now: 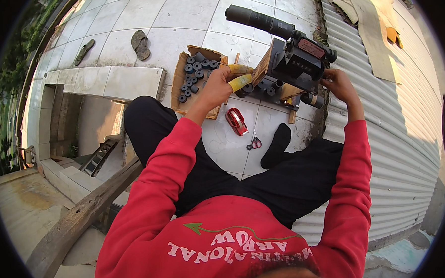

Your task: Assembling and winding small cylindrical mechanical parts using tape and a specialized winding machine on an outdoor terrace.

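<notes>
In front of me stands a dark machine (305, 53) with a small counter window and a black cylinder reaching out to the upper left. My left hand (222, 87), its fingers wrapped in yellow, is closed at the left side of the machine, close to a wooden plate (262, 66). Whatever lies between those fingertips is too small to make out. At the machine's right side my right hand (340, 85) has its fingers curled in; the machine's edge partly hides what they grip. Dark rollers or spools (270, 91) sit low on the machine.
A cardboard box (177, 94) of dark ring-shaped spools lies left of my left hand. On the tiles are a red tape dispenser (236, 121) and small scissors (255, 140), near my foot (277, 145). Sandals (140, 45) lie farther off. Corrugated sheeting (382, 147) borders the right.
</notes>
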`<state>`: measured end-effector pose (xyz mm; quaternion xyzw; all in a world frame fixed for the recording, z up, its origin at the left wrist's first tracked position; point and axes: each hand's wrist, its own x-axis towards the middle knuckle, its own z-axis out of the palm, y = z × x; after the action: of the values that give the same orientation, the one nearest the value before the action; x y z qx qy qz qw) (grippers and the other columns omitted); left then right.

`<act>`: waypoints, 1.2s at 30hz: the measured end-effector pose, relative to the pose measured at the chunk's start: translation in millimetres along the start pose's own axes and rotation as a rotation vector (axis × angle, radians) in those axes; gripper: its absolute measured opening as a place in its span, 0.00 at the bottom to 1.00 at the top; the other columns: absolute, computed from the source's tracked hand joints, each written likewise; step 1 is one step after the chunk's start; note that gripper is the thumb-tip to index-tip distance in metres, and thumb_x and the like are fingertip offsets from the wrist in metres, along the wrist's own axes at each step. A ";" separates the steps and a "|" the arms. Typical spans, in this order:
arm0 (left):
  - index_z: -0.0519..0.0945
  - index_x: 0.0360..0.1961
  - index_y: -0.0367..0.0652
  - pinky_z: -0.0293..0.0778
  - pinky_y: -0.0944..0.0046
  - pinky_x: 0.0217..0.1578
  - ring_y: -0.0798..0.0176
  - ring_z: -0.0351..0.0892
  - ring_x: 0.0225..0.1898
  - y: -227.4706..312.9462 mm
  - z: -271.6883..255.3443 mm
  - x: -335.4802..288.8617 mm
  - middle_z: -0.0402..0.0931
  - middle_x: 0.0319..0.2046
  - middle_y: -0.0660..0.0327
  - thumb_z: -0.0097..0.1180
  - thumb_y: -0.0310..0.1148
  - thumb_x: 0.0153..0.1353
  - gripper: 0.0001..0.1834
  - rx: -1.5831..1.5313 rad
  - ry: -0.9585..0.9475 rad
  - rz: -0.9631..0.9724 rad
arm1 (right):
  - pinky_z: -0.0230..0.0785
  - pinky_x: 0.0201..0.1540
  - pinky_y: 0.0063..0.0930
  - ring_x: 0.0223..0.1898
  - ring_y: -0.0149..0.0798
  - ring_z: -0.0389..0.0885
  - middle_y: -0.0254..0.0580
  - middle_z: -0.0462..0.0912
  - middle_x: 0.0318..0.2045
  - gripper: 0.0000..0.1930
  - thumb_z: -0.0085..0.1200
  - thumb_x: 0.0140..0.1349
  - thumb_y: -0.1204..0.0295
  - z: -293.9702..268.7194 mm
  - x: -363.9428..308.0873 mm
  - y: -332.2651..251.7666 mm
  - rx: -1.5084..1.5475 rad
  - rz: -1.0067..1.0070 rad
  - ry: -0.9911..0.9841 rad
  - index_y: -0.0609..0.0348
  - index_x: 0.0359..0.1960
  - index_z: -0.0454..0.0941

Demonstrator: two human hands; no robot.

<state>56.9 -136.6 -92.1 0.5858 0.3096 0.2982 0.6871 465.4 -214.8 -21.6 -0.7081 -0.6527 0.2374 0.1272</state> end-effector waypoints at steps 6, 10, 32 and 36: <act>0.78 0.66 0.36 0.78 0.69 0.53 0.70 0.84 0.51 -13.5 7.5 1.0 0.86 0.50 0.61 0.72 0.27 0.63 0.30 -0.033 -0.042 -0.029 | 0.76 0.56 0.35 0.49 0.38 0.88 0.53 0.90 0.48 0.19 0.68 0.62 0.73 -2.4 -2.0 8.5 0.002 0.014 -0.041 0.65 0.55 0.85; 0.76 0.66 0.36 0.78 0.69 0.55 0.69 0.83 0.53 -25.1 16.4 -3.1 0.84 0.52 0.61 0.73 0.25 0.62 0.31 -0.089 -0.054 -0.048 | 0.75 0.59 0.36 0.53 0.40 0.87 0.53 0.89 0.51 0.24 0.68 0.63 0.72 -15.5 -20.5 -18.2 0.027 0.043 -0.016 0.62 0.61 0.82; 0.73 0.68 0.37 0.84 0.66 0.51 0.69 0.84 0.46 -29.3 33.9 -66.9 0.78 0.41 0.68 0.73 0.22 0.61 0.34 -0.227 -0.011 -0.150 | 0.72 0.53 0.27 0.43 0.32 0.85 0.38 0.87 0.37 0.10 0.58 0.75 0.66 167.3 -81.0 -158.4 1.487 0.177 0.185 0.59 0.45 0.83; 0.80 0.63 0.40 0.79 0.67 0.57 0.71 0.84 0.47 -24.9 40.1 -79.3 0.83 0.47 0.66 0.66 0.29 0.70 0.21 -0.499 0.006 -0.236 | 0.73 0.45 0.24 0.35 0.28 0.82 0.33 0.83 0.29 0.11 0.56 0.76 0.66 170.6 -85.0 -160.9 1.503 0.107 0.011 0.62 0.42 0.83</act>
<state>39.1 -226.2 -105.8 0.3572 0.2947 0.2849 0.8393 237.8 -302.1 -74.1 -0.4624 -0.2789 0.6211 0.5680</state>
